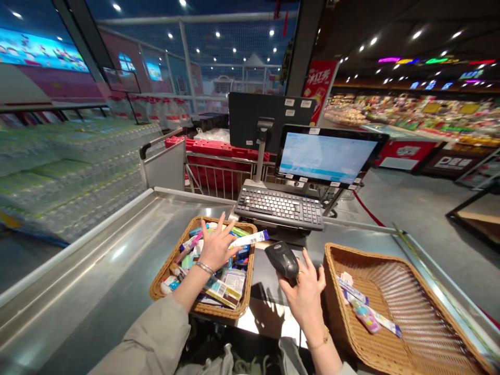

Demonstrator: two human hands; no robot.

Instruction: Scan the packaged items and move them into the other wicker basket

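My left hand (217, 246) is over a wicker basket (240, 307) heaped with several packaged toothbrushes and small boxes. Its thumb and fingers pinch a long white toothbrush pack (249, 239), and the other fingers are spread. My right hand (305, 295) grips a black handheld barcode scanner (282, 259), which sits between the two baskets with its head pointed toward the pack. To the right lies a second wicker basket (410, 312) with a few toothbrush packs (365, 308) along its left side.
A keyboard (279, 207) and a lit touchscreen (327, 156) stand behind the baskets on the steel checkout counter (97, 271). A second monitor's back (269, 122) faces away. Red shopping carts (219, 166) and a railing sit behind. Store aisles stretch off to the right.
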